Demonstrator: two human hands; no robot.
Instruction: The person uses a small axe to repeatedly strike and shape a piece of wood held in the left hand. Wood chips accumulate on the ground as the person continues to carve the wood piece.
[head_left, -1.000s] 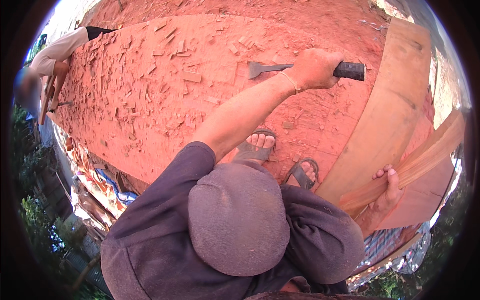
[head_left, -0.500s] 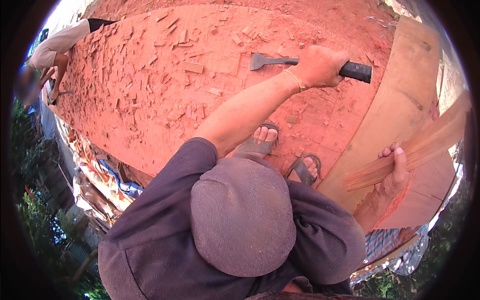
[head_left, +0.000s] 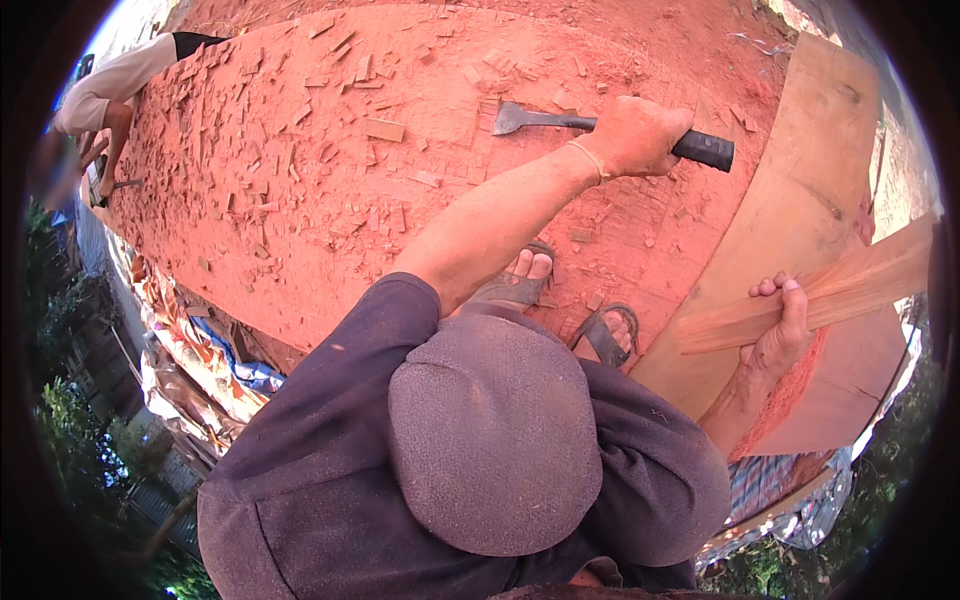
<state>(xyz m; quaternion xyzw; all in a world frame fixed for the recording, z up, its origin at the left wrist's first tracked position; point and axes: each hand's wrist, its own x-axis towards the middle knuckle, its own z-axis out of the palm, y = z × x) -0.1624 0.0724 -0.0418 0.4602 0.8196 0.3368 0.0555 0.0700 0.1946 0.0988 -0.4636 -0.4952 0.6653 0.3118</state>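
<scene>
My left hand (head_left: pixel 640 138) is closed around the black grip of a hand tool (head_left: pixel 540 118) with a flared grey metal blade and a dark shaft. The tool is held over reddish, chip-strewn wood, its blade to the left and its grip end to the right. Its exact kind I cannot tell. On the right, my right hand (head_left: pixel 780 330) grips a long, flat strip of wood (head_left: pixel 870 272). The strip slants up toward the right rim, above a broad pale board (head_left: pixel 790 190).
Wood chips (head_left: pixel 384 129) lie scattered over the large red-dusted surface (head_left: pixel 330 190). My sandaled feet (head_left: pixel 605 335) stand on it. At the far left a person in light clothing (head_left: pixel 115 85) bends over. Crumpled sheeting (head_left: pixel 200 375) lies along the near left edge.
The wood strip and my right hand have moved slightly up in the picture, with the strip's near end rising. My left hand and its tool have shifted a little to the left.
</scene>
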